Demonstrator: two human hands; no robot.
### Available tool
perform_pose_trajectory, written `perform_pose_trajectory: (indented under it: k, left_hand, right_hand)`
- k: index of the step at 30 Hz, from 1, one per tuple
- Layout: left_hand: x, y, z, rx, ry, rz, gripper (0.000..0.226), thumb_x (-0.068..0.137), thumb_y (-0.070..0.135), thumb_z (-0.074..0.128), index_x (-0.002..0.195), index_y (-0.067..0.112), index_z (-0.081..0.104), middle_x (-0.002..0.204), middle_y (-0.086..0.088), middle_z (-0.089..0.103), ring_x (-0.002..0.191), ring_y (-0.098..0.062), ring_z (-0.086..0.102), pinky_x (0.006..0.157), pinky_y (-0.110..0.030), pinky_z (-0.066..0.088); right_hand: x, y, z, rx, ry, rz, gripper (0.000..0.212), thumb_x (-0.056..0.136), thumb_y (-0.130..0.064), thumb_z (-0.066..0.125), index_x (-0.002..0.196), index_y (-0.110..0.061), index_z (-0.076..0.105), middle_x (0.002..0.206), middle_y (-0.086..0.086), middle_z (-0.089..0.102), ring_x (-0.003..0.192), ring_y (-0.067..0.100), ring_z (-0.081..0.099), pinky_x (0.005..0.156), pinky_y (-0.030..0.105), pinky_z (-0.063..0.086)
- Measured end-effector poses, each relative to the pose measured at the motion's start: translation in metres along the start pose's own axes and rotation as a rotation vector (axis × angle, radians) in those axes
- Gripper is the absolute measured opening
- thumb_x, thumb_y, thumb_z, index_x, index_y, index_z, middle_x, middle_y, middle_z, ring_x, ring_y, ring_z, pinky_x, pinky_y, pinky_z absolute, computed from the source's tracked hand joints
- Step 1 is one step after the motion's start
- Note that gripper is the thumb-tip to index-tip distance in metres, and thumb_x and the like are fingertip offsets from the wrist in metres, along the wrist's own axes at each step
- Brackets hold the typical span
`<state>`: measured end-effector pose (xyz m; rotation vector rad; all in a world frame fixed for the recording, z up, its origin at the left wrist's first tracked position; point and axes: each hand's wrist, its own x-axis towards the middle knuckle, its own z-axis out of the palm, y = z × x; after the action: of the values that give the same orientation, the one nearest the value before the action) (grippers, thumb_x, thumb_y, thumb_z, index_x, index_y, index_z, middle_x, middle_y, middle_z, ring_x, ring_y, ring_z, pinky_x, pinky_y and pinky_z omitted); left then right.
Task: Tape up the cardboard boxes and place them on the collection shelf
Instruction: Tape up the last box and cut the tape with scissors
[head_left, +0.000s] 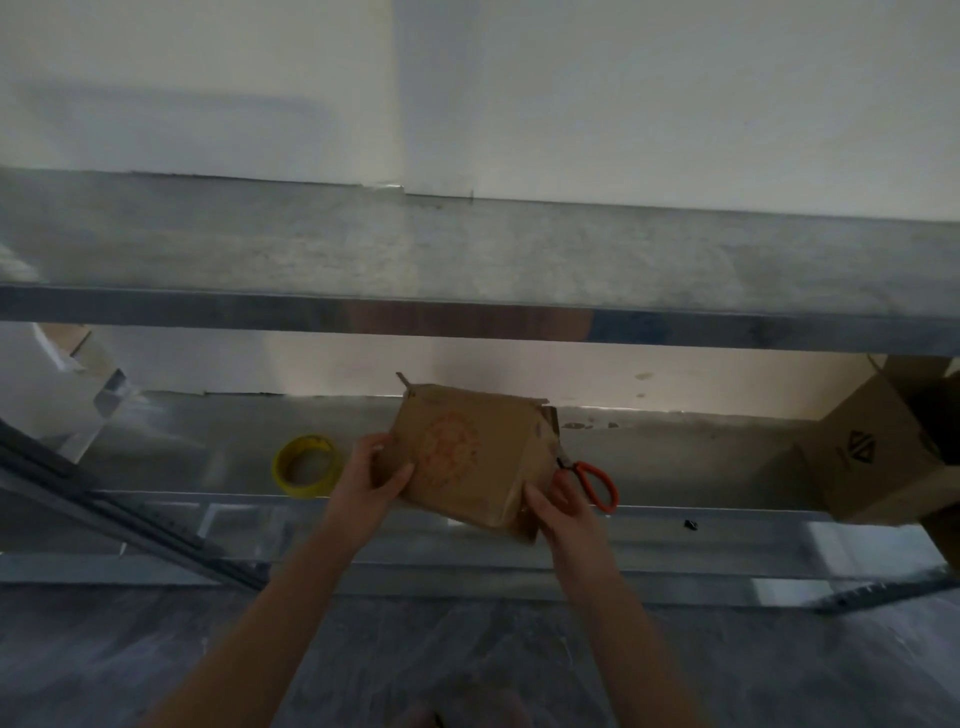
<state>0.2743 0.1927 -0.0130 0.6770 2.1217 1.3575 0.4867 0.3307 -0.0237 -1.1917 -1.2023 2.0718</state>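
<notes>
Our left hand and right hand curl their fingers round the ends of a small brown cardboard box with an orange print. We hold it tilted over the front of the grey metal lower shelf. On that shelf a yellow tape roll lies left of it, orange-handled scissors just right, and a larger open cardboard box far right.
</notes>
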Motion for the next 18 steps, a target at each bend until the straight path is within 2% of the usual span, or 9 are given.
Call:
perform_pose_trajectory:
  k: [3, 5, 7, 9, 12, 13, 15, 17, 18]
  left_hand:
    - [0.001, -0.011, 0.008, 0.298, -0.022, 0.115, 0.044, 0.087, 0.031, 0.061, 0.129, 0.017, 0.060, 0.125, -0.015, 0.051, 0.114, -0.032, 0.054, 0.103, -0.038, 0.041]
    - [-0.006, -0.007, 0.016, 0.378, -0.145, 0.115, 0.061, 0.082, 0.047, 0.052, 0.135, 0.017, 0.054, 0.130, -0.015, 0.052, 0.117, -0.030, 0.054, 0.104, -0.038, 0.040]
    - [-0.014, 0.004, 0.021, 0.250, -0.271, 0.058, 0.068, 0.078, 0.057, 0.052, 0.139, 0.028, 0.047, 0.134, -0.004, 0.051, 0.122, -0.016, 0.052, 0.107, -0.033, 0.040]
    - [-0.018, 0.010, 0.022, 0.043, -0.353, 0.042, 0.067, 0.078, 0.057, 0.064, 0.139, 0.039, 0.044, 0.139, 0.012, 0.046, 0.125, 0.004, 0.045, 0.104, -0.020, 0.039]
    - [-0.020, 0.016, 0.021, -0.068, -0.412, 0.055, 0.076, 0.079, 0.036, 0.073, 0.143, 0.035, 0.032, 0.138, 0.023, 0.036, 0.116, 0.028, 0.034, 0.086, -0.002, 0.040]
    - [-0.018, 0.015, 0.022, -0.047, -0.414, 0.074, 0.081, 0.078, 0.029, 0.075, 0.144, 0.034, 0.029, 0.137, 0.023, 0.035, 0.114, 0.029, 0.033, 0.083, -0.002, 0.041]
    - [-0.018, 0.010, 0.026, -0.036, -0.454, 0.062, 0.091, 0.075, 0.023, 0.081, 0.146, 0.035, 0.025, 0.137, 0.025, 0.036, 0.119, 0.019, 0.039, 0.088, -0.013, 0.047]
    - [-0.019, 0.001, 0.031, -0.043, -0.477, 0.021, 0.097, 0.073, 0.025, 0.084, 0.147, 0.039, 0.023, 0.136, 0.027, 0.041, 0.122, 0.006, 0.045, 0.093, -0.028, 0.050]
    - [-0.021, -0.004, 0.034, -0.044, -0.458, 0.015, 0.096, 0.073, 0.022, 0.083, 0.146, 0.041, 0.024, 0.135, 0.026, 0.043, 0.121, 0.005, 0.047, 0.091, -0.029, 0.051]
  right_hand:
    - [0.000, 0.000, -0.008, 0.050, -0.124, 0.025, 0.112, 0.038, -0.041, 0.098, 0.137, -0.018, 0.051, 0.129, 0.006, 0.063, 0.114, 0.022, 0.064, 0.092, 0.042, 0.054]
    - [0.001, 0.001, -0.009, 0.059, -0.133, 0.047, 0.114, 0.035, -0.036, 0.100, 0.137, -0.023, 0.050, 0.131, 0.004, 0.062, 0.112, 0.022, 0.065, 0.086, 0.044, 0.056]
    - [0.000, 0.001, -0.008, 0.034, -0.166, 0.032, 0.113, 0.033, -0.035, 0.101, 0.135, -0.025, 0.052, 0.131, 0.005, 0.062, 0.113, 0.023, 0.064, 0.085, 0.042, 0.056]
    - [0.000, 0.001, -0.009, -0.046, -0.166, -0.023, 0.113, 0.036, -0.030, 0.100, 0.136, -0.027, 0.047, 0.131, 0.004, 0.061, 0.115, 0.023, 0.062, 0.085, 0.040, 0.056]
    - [-0.001, 0.002, -0.012, -0.241, -0.131, -0.187, 0.110, 0.048, -0.013, 0.094, 0.139, -0.026, 0.035, 0.129, -0.004, 0.060, 0.116, 0.013, 0.060, 0.084, 0.030, 0.055]
    - [0.001, 0.003, -0.013, -0.319, -0.113, -0.227, 0.108, 0.051, -0.010, 0.093, 0.140, -0.025, 0.034, 0.129, -0.005, 0.058, 0.116, 0.010, 0.059, 0.083, 0.026, 0.054]
    - [0.008, 0.011, -0.015, -0.444, -0.100, -0.271, 0.098, 0.055, -0.002, 0.092, 0.133, -0.028, 0.039, 0.126, -0.007, 0.058, 0.115, 0.006, 0.058, 0.082, 0.019, 0.053]
    - [0.013, 0.020, -0.015, -0.545, -0.080, -0.297, 0.091, 0.054, -0.007, 0.093, 0.127, -0.032, 0.043, 0.124, -0.008, 0.059, 0.115, 0.008, 0.058, 0.087, 0.025, 0.054]
    - [0.016, 0.024, -0.015, -0.570, -0.074, -0.301, 0.091, 0.053, -0.016, 0.093, 0.128, -0.031, 0.044, 0.125, -0.006, 0.059, 0.117, 0.011, 0.058, 0.092, 0.031, 0.054]
